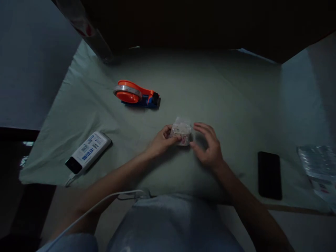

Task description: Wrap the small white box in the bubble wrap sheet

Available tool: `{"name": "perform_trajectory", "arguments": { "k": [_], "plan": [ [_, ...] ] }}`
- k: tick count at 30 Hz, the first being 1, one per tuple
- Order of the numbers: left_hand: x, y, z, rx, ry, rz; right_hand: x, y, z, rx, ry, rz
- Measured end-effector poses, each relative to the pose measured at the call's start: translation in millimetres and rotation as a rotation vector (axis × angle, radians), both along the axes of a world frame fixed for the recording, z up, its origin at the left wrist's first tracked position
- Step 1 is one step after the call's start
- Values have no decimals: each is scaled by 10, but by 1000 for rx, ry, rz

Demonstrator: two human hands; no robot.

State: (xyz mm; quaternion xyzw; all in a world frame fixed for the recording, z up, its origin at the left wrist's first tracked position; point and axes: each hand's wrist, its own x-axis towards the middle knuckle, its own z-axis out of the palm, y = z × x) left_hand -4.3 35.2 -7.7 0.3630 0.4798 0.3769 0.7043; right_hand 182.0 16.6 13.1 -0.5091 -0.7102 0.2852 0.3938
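Note:
A small package [182, 128] in clear wrapping, with some reddish print low on its front, is held over the cloth in the middle of the table. My left hand [164, 140] grips it from the left, thumb across its front. Just to the package's right is my right hand [208, 145], thumb and fingers apart with a gap between them. I cannot tell whether its fingertips touch the wrapping. What lies inside the package is too dim to make out.
An orange and blue tape dispenser [138, 94] lies beyond my left hand. To the left is a white power bank [89, 150] with a cable. A black phone [269, 175] and clear plastic packaging [317, 162] lie right. A large dark box [189, 24] spans the back.

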Motion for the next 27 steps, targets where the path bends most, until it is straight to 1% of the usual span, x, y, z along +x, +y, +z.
{"name": "perform_trajectory", "arguments": {
  "k": [1, 2, 4, 5, 7, 9, 11, 13, 19, 23, 27],
  "plan": [
    [-10, -33, 9, 22, 3, -23, 19, 14, 4, -103, 79, -60],
    [-15, -61, 20, 34, 2, -51, 34, 48, 0, -235, 162, -90],
    [-12, -95, 40, 41, -1, -88, 44, 153, -35, -510, 317, -62],
    [-8, -104, 47, 42, 3, -98, 39, 214, -59, -605, 380, -44],
    [0, -110, 51, 49, 22, -114, 12, 329, -108, -708, 482, -43],
    [1, -111, 46, 69, 33, -132, -22, 417, -136, -755, 560, -68],
    [-5, -111, 39, 105, 29, -148, -53, 471, -134, -795, 602, -60],
    [-16, -110, 37, 146, 26, -159, -75, 495, -104, -787, 586, -33],
    [-51, -88, 100, 168, 127, -277, -96, 447, 40, -597, 436, 43],
    [-47, -86, 141, 130, 107, -270, -87, 393, 118, -482, 300, 92],
    [-38, -85, 121, 110, 92, -236, -85, 333, 151, -309, 177, 128]
  ]
}}
